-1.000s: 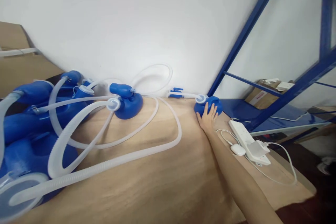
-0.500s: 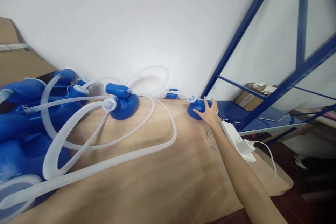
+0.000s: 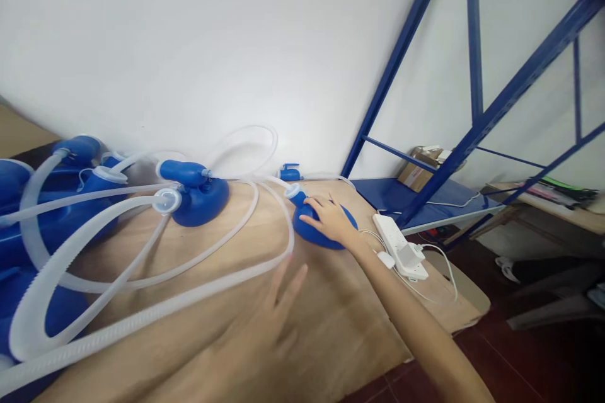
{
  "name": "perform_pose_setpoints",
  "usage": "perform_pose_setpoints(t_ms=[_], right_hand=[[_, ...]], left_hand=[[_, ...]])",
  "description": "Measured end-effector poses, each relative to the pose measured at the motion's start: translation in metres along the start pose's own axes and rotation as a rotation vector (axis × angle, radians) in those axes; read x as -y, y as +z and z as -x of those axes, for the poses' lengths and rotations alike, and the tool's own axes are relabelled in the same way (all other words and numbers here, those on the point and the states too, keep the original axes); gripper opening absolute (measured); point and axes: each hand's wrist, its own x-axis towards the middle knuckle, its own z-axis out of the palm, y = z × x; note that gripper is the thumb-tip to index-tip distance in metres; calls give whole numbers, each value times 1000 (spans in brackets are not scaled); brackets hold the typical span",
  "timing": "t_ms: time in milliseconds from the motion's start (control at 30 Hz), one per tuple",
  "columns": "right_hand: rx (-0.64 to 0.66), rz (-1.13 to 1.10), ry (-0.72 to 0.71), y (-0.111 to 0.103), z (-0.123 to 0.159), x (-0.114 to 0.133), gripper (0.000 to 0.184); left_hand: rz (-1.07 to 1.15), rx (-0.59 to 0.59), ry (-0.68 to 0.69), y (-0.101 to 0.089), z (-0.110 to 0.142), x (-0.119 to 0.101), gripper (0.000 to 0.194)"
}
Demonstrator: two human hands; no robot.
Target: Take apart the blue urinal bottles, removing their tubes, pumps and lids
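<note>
My right hand [image 3: 328, 219] is closed over the top of a round blue plastic bottle [image 3: 314, 238] on the wooden table [image 3: 331, 302]. The bottle's pale-collared neck [image 3: 293, 191] points up and left, and a white tube runs from it. My palm covers much of its upper side. Low in the middle, my left hand [image 3: 255, 327] hovers over the table, blurred, fingers apart and holding nothing. A thick ribbed white hose [image 3: 189, 296] passes close to its fingertips. A second blue bottle [image 3: 201, 201] lies to the left, with a blue cylinder over it and tubing attached.
More blue bottles [image 3: 70, 214] with looped tubing crowd the left side. Against the wall is a small blue valved piece [image 3: 289, 173]. A white power strip [image 3: 397, 242] with cables lies along the right edge, beside a blue metal rack [image 3: 397, 69] holding a cardboard box [image 3: 416, 170].
My right hand has gone from reaching with spread fingers to gripping the blue bottle, which has come away from the wall. My left hand has entered from below. The view has shifted right.
</note>
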Motion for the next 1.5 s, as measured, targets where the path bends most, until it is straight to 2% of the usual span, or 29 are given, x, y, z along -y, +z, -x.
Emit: perform_pose_setpoints(t_ms=[67, 100, 200, 267, 333, 400, 467, 533, 633, 700, 767, 833, 967, 1033, 1100, 1200, 1267, 1400, 1500], right_hand=[[-3, -52, 59, -4, 3, 14, 40], [-13, -68, 97, -7, 3, 18, 42], [-9, -186, 160, -19, 1, 25, 51], [26, -277, 134, -29, 0, 27, 39], [55, -310, 84, -35, 1, 29, 21], [53, -307, 77, -38, 3, 32, 22], [37, -299, 99, -38, 7, 34, 14], [34, -297, 105, -37, 11, 34, 8], [40, -348, 75, -37, 16, 33, 15], [44, -361, 86, -37, 18, 34, 21], [58, -327, 132, -37, 19, 37, 27], [71, -292, 170, -37, 19, 42, 29], [92, -313, 182, -37, 22, 46, 36], [105, -353, 194, -38, 24, 44, 43], [115, -438, 209, -39, 26, 39, 58], [143, -542, 210, -40, 27, 33, 74], [146, -542, 199, -41, 27, 32, 68], [121, -507, 130, -42, 25, 32, 37], [134, -545, 66, -44, 24, 31, 33]], left_hand=[[-2, -8, -33, -1, -20, 7, 87], [-26, -16, -96, 0, -31, 12, 86], [-159, -38, -381, -2, -59, 28, 83], [-220, -36, -481, -6, -73, 39, 81], [-267, -63, -496, -10, -80, 48, 74], [-380, -104, -473, -12, -79, 57, 64], [-505, -118, -415, -11, -68, 68, 55], [-573, -105, -347, -7, -50, 80, 52], [-590, -112, -291, -4, -23, 93, 55], [-571, -139, -268, -6, -15, 89, 58], [-514, -181, -214, -11, -23, 71, 62], [-419, -253, -76, -17, -47, 42, 68], [-358, -399, 206, -20, -117, -11, 63], [-400, -343, 249, -18, -143, -21, 60], [-415, -283, 249, -19, -156, -21, 55], [-421, -240, 191, -24, -159, -11, 44], [-437, -206, 117, -29, -157, -4, 39], [-431, -119, -11, -35, -158, 0, 32], [-387, -111, -136, -44, -161, 5, 42]])
